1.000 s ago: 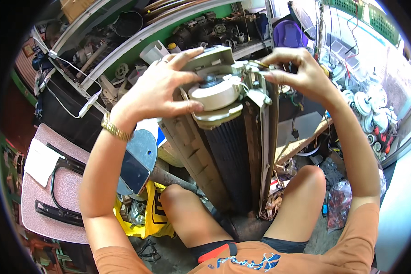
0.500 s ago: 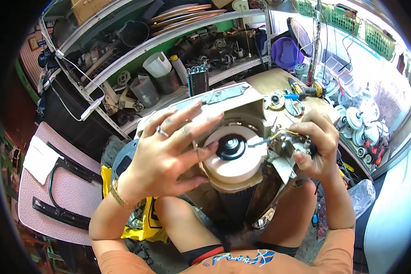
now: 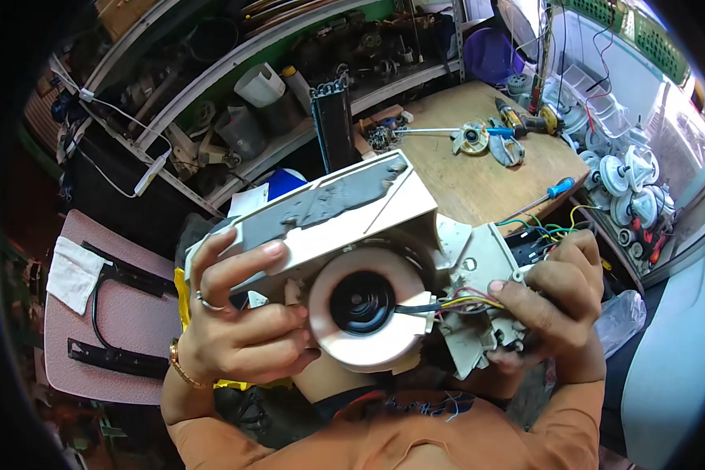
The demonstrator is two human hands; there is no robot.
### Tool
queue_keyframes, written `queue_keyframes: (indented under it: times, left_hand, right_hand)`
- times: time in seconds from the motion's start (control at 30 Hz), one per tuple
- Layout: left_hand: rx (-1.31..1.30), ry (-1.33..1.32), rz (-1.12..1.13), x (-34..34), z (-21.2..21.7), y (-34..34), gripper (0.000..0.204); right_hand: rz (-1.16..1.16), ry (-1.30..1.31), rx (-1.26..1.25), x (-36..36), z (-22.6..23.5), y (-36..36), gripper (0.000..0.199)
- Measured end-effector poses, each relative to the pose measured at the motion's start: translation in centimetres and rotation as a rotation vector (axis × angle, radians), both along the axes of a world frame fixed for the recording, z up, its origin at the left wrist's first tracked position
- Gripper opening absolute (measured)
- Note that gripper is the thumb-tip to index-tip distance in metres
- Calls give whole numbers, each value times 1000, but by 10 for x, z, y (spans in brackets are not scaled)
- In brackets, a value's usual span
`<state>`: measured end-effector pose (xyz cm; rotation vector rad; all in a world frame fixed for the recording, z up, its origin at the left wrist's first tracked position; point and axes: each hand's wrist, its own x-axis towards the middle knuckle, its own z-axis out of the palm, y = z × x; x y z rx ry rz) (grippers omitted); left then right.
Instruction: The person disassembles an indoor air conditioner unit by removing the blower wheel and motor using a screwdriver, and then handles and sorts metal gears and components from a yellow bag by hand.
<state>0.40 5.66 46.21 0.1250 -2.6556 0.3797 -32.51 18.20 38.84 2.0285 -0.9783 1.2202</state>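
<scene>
A white plastic appliance housing (image 3: 415,196), tilted toward me above my lap, has a grey foam-like strip (image 3: 313,207) along its upper face. In its end sits a round white motor-like part (image 3: 364,345) with a black ribbed centre. Coloured wires (image 3: 466,301) run from that part to the right. My left hand (image 3: 251,313) is closed on the housing's left side, its index finger on the upper face and its other fingers curled beside the round part. My right hand (image 3: 556,301) grips the white plastic bracket end (image 3: 470,262), thumb near the wires. Some right fingertips are hidden behind it.
Beyond the housing, a wooden bench (image 3: 439,172) bears a blue-handled screwdriver (image 3: 560,188), a small round part (image 3: 471,139) and a yellow-black power drill (image 3: 529,119). White fan wheels (image 3: 627,172) are piled right. A pink folding chair (image 3: 125,313) stands left, shelving (image 3: 290,141) behind.
The housing has tilted up toward me, bringing its foam-strip face and the coloured wires into fuller view. My left hand has moved left and lower, its spread fingers now curled. My right hand still grips the bracket end.
</scene>
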Motion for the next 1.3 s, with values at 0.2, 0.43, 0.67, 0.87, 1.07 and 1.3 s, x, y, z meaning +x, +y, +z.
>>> queue_keyframes:
  times: [0.2,0.43,0.67,0.87,1.07,1.3]
  left_hand:
    - [-44,92,28,23,-13,15,21]
    - [-34,-23,-32,3,-1,15,20]
    - [-114,-90,-11,-14,9,-5,10]
    - [-150,18,-30,-11,-3,-13,8]
    - [-173,-32,-67,-36,3,-58,10]
    - [30,102,-243,-36,36,-114,52]
  right_hand:
    - [54,-14,-44,20,-8,6,34]
    - [9,-83,-11,-7,-17,-9,49]
    - [-4,-24,81,-33,-16,-37,56]
    - [-4,47,104,-40,-6,-54,54]
    - [-47,-66,296,-59,-19,-81,57]
    - [154,-313,447,-54,-22,-81,55]
